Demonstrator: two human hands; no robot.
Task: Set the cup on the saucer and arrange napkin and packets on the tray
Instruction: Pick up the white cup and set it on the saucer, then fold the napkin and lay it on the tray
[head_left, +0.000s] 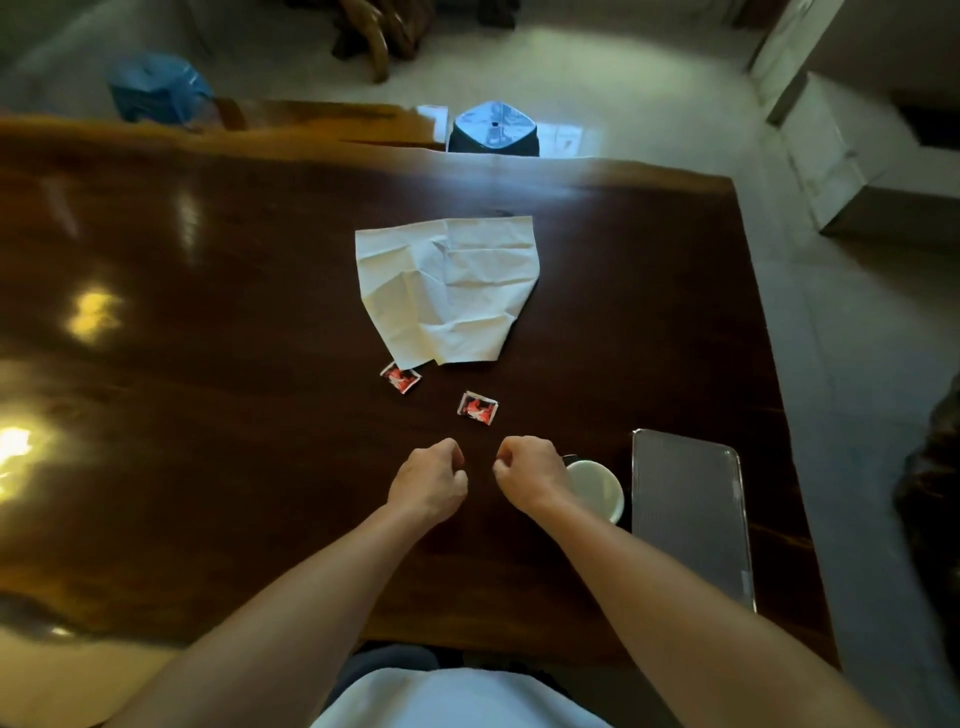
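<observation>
Hands: your left hand (431, 480) and right hand (530, 475) are curled, holding nothing | napkin (449, 288) and packets (401, 377) lie past your hands, waiting | cup (595, 491) just right of them, beside tray (691, 519) for easy loading

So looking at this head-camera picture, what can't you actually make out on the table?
- Cup: the right hand and wrist cover its left side in the head view, so any saucer under it cannot be confirmed.
- Two packets: too small to read the print.
- Both hands are curled, left hand too; nothing shows inside either fist.
- Tray: surface is glare-washed, details unclear.
</observation>
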